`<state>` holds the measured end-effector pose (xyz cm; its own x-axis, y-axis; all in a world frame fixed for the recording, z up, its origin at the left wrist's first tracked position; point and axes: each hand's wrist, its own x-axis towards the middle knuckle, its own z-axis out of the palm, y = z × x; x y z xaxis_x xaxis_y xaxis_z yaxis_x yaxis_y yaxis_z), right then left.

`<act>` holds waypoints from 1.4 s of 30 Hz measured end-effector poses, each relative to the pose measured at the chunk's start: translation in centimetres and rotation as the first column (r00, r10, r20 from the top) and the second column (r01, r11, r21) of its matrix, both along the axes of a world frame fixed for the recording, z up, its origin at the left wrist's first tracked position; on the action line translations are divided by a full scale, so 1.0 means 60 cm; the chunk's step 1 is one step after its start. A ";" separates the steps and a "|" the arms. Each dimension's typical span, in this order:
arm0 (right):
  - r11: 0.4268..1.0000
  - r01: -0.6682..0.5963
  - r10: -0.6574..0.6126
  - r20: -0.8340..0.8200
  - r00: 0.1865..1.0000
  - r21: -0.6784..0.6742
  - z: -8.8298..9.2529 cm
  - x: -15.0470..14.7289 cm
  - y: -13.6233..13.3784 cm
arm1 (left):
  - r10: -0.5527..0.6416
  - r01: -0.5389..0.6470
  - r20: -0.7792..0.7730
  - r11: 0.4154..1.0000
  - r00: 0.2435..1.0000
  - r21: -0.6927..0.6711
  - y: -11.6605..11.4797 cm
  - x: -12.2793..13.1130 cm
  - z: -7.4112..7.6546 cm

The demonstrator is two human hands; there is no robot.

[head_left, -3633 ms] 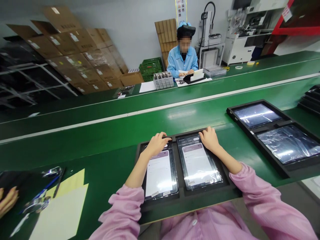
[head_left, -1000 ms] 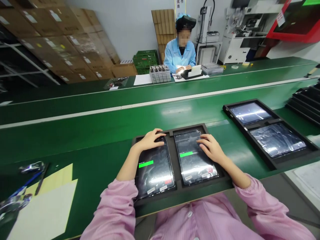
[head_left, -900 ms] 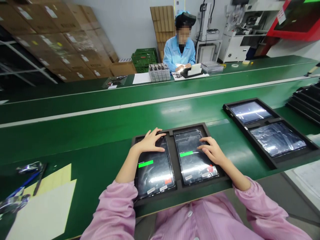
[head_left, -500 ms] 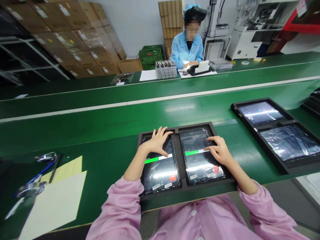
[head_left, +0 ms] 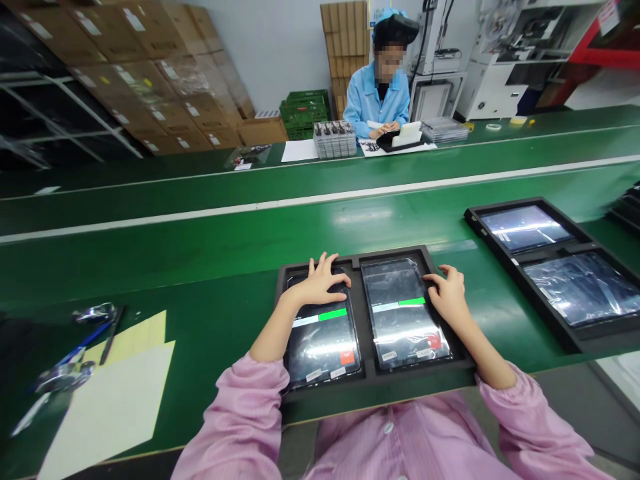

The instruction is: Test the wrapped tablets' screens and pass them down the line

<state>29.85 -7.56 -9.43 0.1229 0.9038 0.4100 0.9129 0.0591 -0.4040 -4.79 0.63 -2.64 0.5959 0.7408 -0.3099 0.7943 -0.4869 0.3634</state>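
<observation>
Two tablets lie side by side in a black foam tray (head_left: 367,333) on the green bench. Over the upper part of the left tablet (head_left: 325,343) my left hand (head_left: 320,287) is open, fingers spread. My right hand (head_left: 449,293) is at the right edge of the right tablet (head_left: 400,330), its thumb and fingers apart and holding nothing; whether a fingertip touches the tray rim I cannot tell. Each lit screen has a white and green bar across it, green on the right half, and a red square low down. Small white labels sit near the bottom edges.
A second black tray (head_left: 555,333) with two film-covered tablets lies to the right. Yellow paper (head_left: 113,393), pens and shiny metal items (head_left: 65,377) are on the left. Across the bench a co-worker in blue (head_left: 377,100) sits behind a stack of clear trays (head_left: 334,140).
The green half of both bars has switched from left to right. My right hand has drawn back rightward off the screen. The left thumb has moved up, away from the bar.
</observation>
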 end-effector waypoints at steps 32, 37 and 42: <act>0.987 -0.159 0.156 -0.082 0.984 -0.032 -0.061 0.031 0.030 | 0.197 -0.193 0.297 0.980 0.934 -0.042 0.017 -0.134 0.008; 0.979 -0.198 0.188 -0.141 0.972 -0.057 -0.057 0.044 0.045 | 0.366 -0.349 0.301 0.931 0.881 -0.110 0.013 -0.220 -0.041; 0.963 -0.211 0.172 -0.219 0.960 -0.168 -0.033 0.049 0.101 | 0.422 -0.421 0.337 0.904 0.842 -0.079 0.007 -0.194 -0.060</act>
<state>32.79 -1.53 -11.38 0.0021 0.9766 0.2152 0.7908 0.1301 -0.5981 -16.41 1.07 -6.25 0.2944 0.9440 -0.1488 0.7508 -0.1321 0.6472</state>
